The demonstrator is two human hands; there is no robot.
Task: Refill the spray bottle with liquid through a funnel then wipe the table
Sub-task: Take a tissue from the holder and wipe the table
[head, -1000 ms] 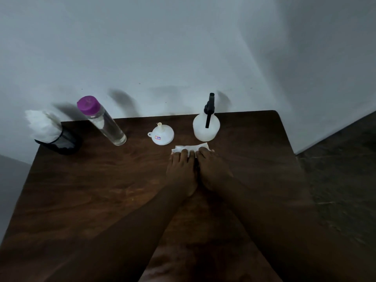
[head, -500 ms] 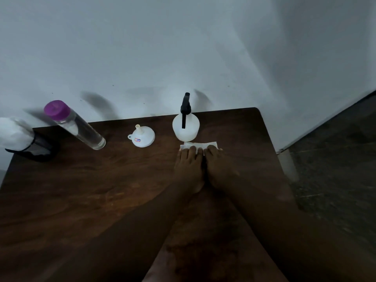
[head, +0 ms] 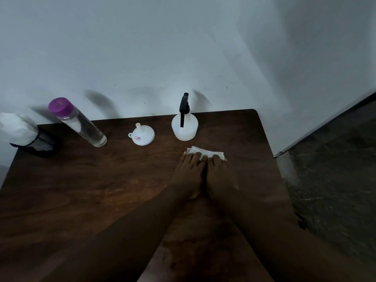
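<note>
On the far right part of the tabletop [head: 101,190], the fingers [head: 195,158] of the left hand [head: 190,171] are lying straight and pressing flat on a folded white paper towel [head: 210,154]. The right hand [head: 220,174] is pressing down beside it in the same way, palm down and fingers extended, with neither hand curling around anything. The two hands are touching side by side, and both forearms are reaching in from the near edge. Only the far edge of the paper towel is showing beyond the fingertips, lying flat on the dark wood.

Just beyond the towel, the white spray bottle [head: 184,128] is standing upright with its black trigger head on, close to the far edge. To its left, the white funnel [head: 142,135] is sitting wide mouth down with its spout pointing up and a small sticker showing on its side. Farther left, a clear bottle [head: 82,126] with a purple cap is standing apart from the funnel. At the far left corner, a black holder [head: 41,144] is carrying a bunch of white tissue [head: 17,129].

A pale wall [head: 162,47] is rising behind the tabletop, and a dark floor [head: 335,169] is showing to the right.
</note>
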